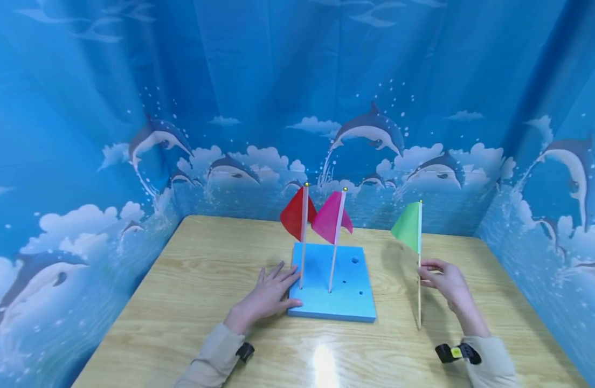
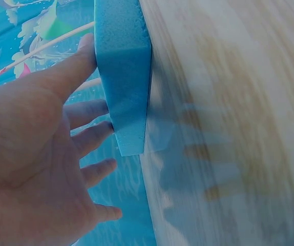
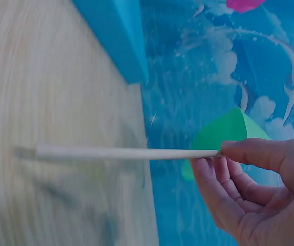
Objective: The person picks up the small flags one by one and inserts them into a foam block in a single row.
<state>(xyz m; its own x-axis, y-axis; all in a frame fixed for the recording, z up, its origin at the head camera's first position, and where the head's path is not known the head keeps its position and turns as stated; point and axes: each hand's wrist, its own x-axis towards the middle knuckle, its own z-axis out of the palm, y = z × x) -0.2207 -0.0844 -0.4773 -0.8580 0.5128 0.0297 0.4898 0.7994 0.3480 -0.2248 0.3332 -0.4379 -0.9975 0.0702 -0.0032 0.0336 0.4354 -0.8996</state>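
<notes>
A blue foam block (image 1: 346, 308) lies flat on the wooden table. Two small flags stand in its left half: a red flag (image 1: 292, 215) and a pink flag (image 1: 328, 218), both on thin wooden sticks. My left hand (image 1: 268, 296) rests against the block's left edge, its fingers spread and fairly straight; the left wrist view shows the thumb and some fingertips touching the foam. Right of the block, my right hand (image 1: 443, 280) pinches the stick of a green flag (image 1: 409, 226) between thumb and fingers. That stick (image 3: 111, 153) is held nearly upright, its lower end pointing at the table.
Several holes show in the block's right half, among them a wider hole (image 1: 354, 261) at the back and a small hole (image 1: 361, 293) near the front right. A blue curtain (image 1: 258, 81) printed with dolphins and clouds surrounds the table (image 1: 191, 280) at the back and sides.
</notes>
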